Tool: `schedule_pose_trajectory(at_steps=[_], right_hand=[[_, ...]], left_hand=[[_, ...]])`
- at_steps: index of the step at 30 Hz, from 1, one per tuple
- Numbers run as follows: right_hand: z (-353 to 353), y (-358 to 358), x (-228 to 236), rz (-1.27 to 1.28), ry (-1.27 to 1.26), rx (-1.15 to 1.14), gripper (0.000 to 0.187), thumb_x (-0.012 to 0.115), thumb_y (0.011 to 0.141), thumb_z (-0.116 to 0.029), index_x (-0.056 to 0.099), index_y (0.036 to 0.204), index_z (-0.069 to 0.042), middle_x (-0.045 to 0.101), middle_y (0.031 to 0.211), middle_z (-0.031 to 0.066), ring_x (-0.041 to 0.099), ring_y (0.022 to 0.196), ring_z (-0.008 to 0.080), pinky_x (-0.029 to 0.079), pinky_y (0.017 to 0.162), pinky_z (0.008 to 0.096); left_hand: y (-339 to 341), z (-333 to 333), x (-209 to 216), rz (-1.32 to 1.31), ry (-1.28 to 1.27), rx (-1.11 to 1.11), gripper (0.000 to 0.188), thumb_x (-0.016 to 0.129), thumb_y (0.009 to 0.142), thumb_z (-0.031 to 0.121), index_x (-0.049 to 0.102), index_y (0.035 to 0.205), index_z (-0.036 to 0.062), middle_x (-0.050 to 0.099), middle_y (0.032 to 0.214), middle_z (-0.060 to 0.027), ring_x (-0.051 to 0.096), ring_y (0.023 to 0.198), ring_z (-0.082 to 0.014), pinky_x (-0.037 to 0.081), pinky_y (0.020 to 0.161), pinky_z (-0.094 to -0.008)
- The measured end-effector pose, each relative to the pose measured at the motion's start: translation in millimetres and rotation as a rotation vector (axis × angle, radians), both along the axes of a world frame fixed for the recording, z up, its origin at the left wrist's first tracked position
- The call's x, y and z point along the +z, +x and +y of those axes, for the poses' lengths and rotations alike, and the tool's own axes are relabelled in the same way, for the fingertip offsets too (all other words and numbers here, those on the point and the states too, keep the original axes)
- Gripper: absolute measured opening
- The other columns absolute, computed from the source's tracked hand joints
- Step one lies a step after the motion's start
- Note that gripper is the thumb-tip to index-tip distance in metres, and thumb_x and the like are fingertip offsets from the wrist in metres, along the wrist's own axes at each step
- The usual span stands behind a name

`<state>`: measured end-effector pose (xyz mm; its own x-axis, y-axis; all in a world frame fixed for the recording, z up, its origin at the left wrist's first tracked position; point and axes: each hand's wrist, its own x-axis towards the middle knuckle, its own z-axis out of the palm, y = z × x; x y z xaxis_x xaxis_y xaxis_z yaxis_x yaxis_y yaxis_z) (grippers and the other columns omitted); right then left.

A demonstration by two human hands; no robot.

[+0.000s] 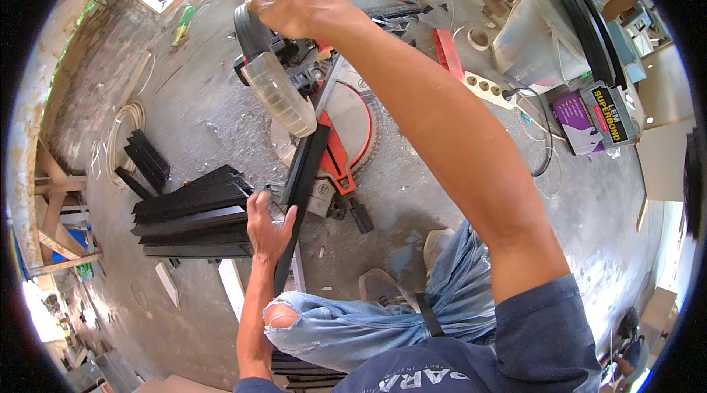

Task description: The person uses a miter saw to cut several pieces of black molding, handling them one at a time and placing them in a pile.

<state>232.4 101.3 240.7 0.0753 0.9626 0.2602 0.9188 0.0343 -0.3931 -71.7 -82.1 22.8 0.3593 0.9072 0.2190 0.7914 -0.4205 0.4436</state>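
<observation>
A miter saw (339, 150) with a red-and-grey round base stands on the floor in front of me. My right hand (313, 3) is closed round its handle at the top, arm stretched forward. The clear blade guard (278, 95) hangs over the far end of a long black strip (303, 168), which lies across the saw base and runs back toward my left knee. Beside the base, my left hand (269, 229) steadies this strip, thumb against it and fingers at its left side. The blade's contact with the strip is hidden by the guard.
A stack of black strips (191, 213) lies left of the saw, near a coiled pale cable (121, 132). Dark offcuts (398, 14) lie behind it. On the right are a power strip (490, 90), a large bucket (534, 36) and a purple-and-black box (593, 117).
</observation>
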Motion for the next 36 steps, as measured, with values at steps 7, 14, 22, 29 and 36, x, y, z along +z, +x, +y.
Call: schedule_pose_trajectory(at_steps=[7,14,22,29,36], right_hand=[[-16.5,-1.4,16.0,0.112,-0.065,0.019,0.060,0.038,0.096,-0.045,0.062,0.130,-0.002,0.050,0.141,0.0254,0.047,0.132,0.0360,0.042,0.106,0.0461],[-13.7,2.0,14.2,0.066,-0.045,0.073,0.048,0.040,0.097,-0.037,0.067,0.125,-0.010,0.062,0.132,0.0128,0.043,0.131,0.0437,0.041,0.104,0.0517],[-16.9,10.9,2.7,0.080,0.025,0.210,0.054,0.038,0.097,-0.035,0.064,0.119,0.006,0.061,0.127,0.0237,0.046,0.127,0.0430,0.039,0.106,0.0497],[-20.3,13.2,0.2,-0.007,0.140,0.283,0.033,0.055,0.087,-0.026,0.073,0.105,-0.005,0.064,0.106,0.0261,0.051,0.115,0.0474,0.049,0.087,0.0547],[-19.7,8.0,-10.2,0.241,0.305,0.151,0.031,0.055,0.085,-0.021,0.072,0.091,0.004,0.064,0.097,0.0260,0.051,0.107,0.0474,0.049,0.077,0.0529]], left_hand=[[63.6,54.5,12.5,0.294,-0.047,-0.290,0.075,0.075,0.082,0.035,0.044,0.145,0.0099,0.029,0.148,-0.0300,0.040,0.131,-0.0489,0.039,0.103,-0.0535],[76.5,70.8,-34.5,0.436,-0.162,-0.237,0.071,0.062,0.091,0.053,0.043,0.149,0.0166,0.026,0.151,-0.0337,0.037,0.134,-0.0518,0.043,0.101,-0.0532],[77.9,72.8,-40.1,0.385,-0.120,-0.256,0.063,0.065,0.091,0.036,0.047,0.146,0.0117,0.037,0.140,-0.0302,0.042,0.127,-0.0486,0.042,0.100,-0.0531],[76.4,74.2,-34.6,0.412,-0.265,-0.233,0.068,0.066,0.089,0.039,0.044,0.148,0.0131,0.059,0.117,-0.0332,0.053,0.117,-0.0498,0.041,0.099,-0.0543],[72.8,76.4,-48.1,0.302,-0.295,-0.244,0.049,0.067,0.087,0.035,0.061,0.130,0.0108,0.065,0.118,-0.0238,0.058,0.114,-0.0437,0.046,0.096,-0.0515]])
